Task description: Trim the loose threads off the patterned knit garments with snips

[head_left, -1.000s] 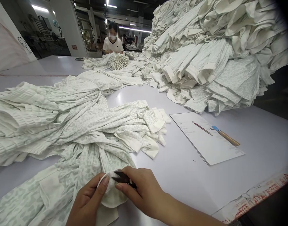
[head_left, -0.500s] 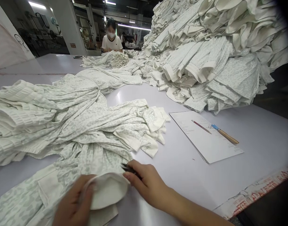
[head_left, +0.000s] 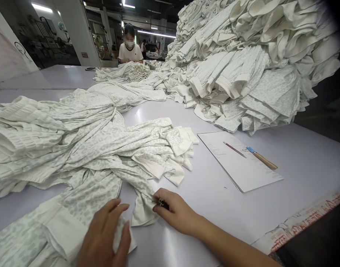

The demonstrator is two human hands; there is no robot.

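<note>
Low in the view, my left hand (head_left: 106, 235) is open, its fingers spread over the near patterned garment (head_left: 75, 198), whose white band (head_left: 66, 230) lies just to the left. My right hand (head_left: 175, 211) is closed around small dark thread snips (head_left: 162, 203), mostly hidden in the palm. Its fingertips meet the edge of a hanging white cuff (head_left: 145, 215); I cannot tell whether they pinch the cloth too. Behind both hands spreads a loose heap of white garments with pale grey-green spots (head_left: 97, 137).
A tall pile of similar garments (head_left: 242, 74) rises at the back right. Paper sheets (head_left: 233, 170) lie on the white table (head_left: 303, 159) with a dark red pencil (head_left: 234, 149) and a wooden-handled tool with a blue end (head_left: 261, 157). Across the table a person (head_left: 130, 52) stands.
My left hand has let go of the white cuff and opened. The cuff now hangs flatter beside my right hand, which keeps the snips and has barely moved.
</note>
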